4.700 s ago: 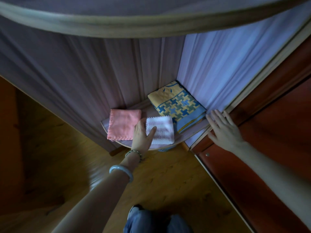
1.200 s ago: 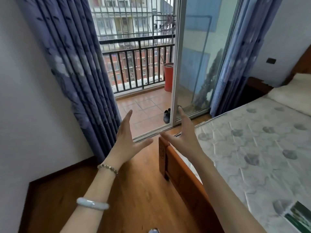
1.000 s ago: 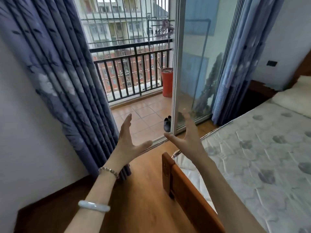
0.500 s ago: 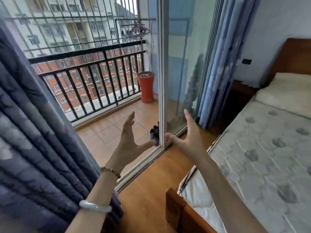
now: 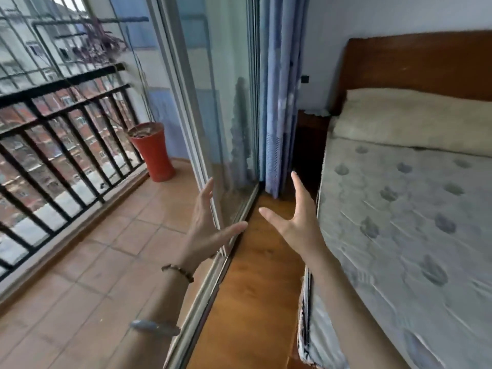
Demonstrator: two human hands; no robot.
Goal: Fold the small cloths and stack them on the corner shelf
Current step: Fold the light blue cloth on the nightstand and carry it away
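Small cloths and corner shelf: nowhere in this view, so no placing them against either grip. Left hand [image 5: 205, 230] raised, palm turned inward, fingers spread wide, thumb pointing right, holding nothing; beaded bracelet [image 5: 177, 271] at the wrist, pale bangle [image 5: 155, 327] lower on the forearm. Right hand [image 5: 298, 222] raised opposite, palm facing the left one, fingers equally splayed, empty too, a clear gap between the two thumbs. Beyond the hands, sliding glass door [image 5: 213, 102] with its track along the wooden floor [image 5: 247, 288]. Left of the glass, tiled balcony [image 5: 93, 262], black railing [image 5: 66, 123], red pot [image 5: 153, 151]. Right, blue curtain [image 5: 279, 102], bare mattress [image 5: 399, 222], pillow [image 5: 412, 115], wooden headboard [image 5: 420, 62].
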